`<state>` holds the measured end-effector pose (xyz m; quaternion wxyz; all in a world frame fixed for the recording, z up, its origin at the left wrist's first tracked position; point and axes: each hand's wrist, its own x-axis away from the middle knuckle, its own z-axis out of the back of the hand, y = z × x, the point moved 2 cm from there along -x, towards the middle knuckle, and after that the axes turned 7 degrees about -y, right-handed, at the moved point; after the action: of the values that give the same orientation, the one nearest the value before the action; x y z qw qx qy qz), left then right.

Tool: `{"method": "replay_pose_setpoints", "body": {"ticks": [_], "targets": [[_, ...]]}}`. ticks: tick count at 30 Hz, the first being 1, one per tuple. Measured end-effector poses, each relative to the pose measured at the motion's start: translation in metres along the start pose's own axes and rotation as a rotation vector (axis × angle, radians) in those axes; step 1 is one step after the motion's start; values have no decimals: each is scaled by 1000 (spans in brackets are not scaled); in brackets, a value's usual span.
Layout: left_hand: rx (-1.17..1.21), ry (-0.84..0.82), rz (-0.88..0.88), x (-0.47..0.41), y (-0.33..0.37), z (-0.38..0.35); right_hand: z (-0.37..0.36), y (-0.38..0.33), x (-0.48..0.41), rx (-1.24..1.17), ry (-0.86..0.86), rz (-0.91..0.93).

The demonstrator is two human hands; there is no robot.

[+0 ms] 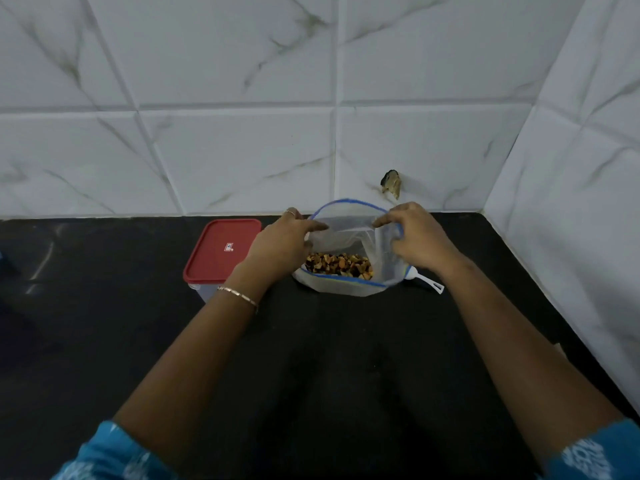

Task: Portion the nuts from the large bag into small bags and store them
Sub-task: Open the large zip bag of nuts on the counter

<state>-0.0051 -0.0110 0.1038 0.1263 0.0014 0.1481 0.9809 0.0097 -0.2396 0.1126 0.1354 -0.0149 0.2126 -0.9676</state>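
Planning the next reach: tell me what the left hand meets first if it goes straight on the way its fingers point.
The left hand pinches the bag at its rim; beyond the open mouth, probably the right hand, though depth is unclear.

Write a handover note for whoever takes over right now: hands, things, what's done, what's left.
Left hand and right hand each pinch the open rim of the zip bag, standing on the counter.
Nuts lie in its bottom.
Red-lidded container sits closed to its left; white scoop lies at its right.
Done: bag opened. Left: portioning and storing; no small bags in view.
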Motion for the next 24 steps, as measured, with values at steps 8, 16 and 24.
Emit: {"method": "replay_pose_setpoints", "body": {"ticks": [8,16,24], "targets": [[816,400,197,18,-12,-21,-20,15,21,-268,369,-126],[737,416,356,23,-27,-21,-14,17,34,-400,238,-201],[1719,205,510,17,-17,-22,-26,15,23,-1522,21,-418]]}}
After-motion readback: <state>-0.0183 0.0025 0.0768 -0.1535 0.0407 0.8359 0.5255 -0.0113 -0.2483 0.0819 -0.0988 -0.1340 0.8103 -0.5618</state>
